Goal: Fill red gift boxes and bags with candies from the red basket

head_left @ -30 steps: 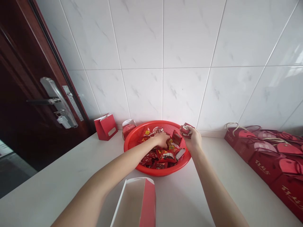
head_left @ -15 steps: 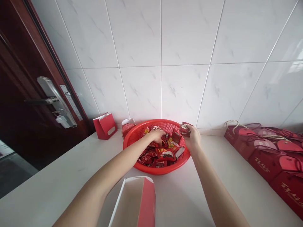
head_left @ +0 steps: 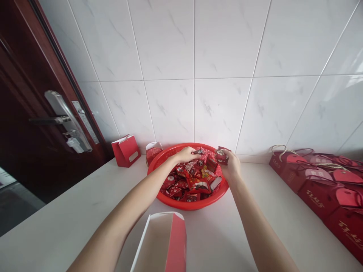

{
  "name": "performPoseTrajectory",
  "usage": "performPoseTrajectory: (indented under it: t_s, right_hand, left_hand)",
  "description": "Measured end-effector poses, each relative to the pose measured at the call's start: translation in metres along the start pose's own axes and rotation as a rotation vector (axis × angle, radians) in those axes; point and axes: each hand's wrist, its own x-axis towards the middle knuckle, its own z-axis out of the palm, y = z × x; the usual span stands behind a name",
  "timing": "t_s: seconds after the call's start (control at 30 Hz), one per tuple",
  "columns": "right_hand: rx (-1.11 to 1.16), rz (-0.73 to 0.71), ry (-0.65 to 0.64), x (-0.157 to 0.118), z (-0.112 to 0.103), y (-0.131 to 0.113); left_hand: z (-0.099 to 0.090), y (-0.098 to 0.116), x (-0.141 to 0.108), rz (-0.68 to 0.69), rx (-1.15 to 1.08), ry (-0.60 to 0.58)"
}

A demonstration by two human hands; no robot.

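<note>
A round red plastic basket (head_left: 187, 205) stands against the tiled wall, with a heap of red wrapped packets (head_left: 198, 185) in it. Above its back part, my left hand (head_left: 185, 155) pinches a small dark red packet (head_left: 200, 151). At the basket's right rim my right hand (head_left: 232, 164) is closed around dark red packets (head_left: 222, 154) with pale round prints; their exact number cannot be told. In front of the basket, between my forearms, lies an open red and white box (head_left: 159, 241) with nothing visible inside.
A small red handled box (head_left: 126, 152) and a rounded red container (head_left: 153, 151) stand left of the basket. Several red gift boxes with cord handles (head_left: 314, 189) line the right side of the white counter (head_left: 70, 211). A dark wooden door (head_left: 25, 94) is at the left.
My left hand has risen from the heap towards the back of the basket, and a small packet now shows in its fingers. My right hand has barely moved.
</note>
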Motion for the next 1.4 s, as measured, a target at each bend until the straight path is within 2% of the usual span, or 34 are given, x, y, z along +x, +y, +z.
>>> performPoseTrajectory:
  t_s: [0.1,0.23,0.5,0.8,1.0,1.27,1.4]
  right_hand:
    - [-0.012,0.002,-0.002,0.0,-0.001,0.0]
    - [-0.021,-0.001,-0.009,0.002,-0.002,0.001]
    - [-0.034,-0.014,-0.026,0.004,-0.004,0.003]
    - [-0.064,-0.03,-0.046,0.005,-0.006,0.005]
    - [-0.072,-0.035,-0.036,0.003,-0.005,0.003]
    - [-0.079,-0.039,-0.059,0.003,-0.005,0.003]
    - [-0.084,-0.026,-0.06,0.003,-0.005,0.003]
  left_hand:
    - [0.0,-0.003,-0.001,-0.019,-0.007,0.008]
    - [0.002,-0.003,-0.005,-0.066,0.108,-0.012]
    - [0.012,0.007,-0.005,-0.003,0.212,-0.222]
    - [0.02,0.01,-0.006,-0.045,0.314,-0.339]
    - [0.026,0.014,-0.005,-0.002,0.232,-0.309]
    - [0.007,0.008,-0.003,0.059,-0.01,-0.151]
    - [0.005,0.008,-0.002,0.071,-0.108,-0.084]
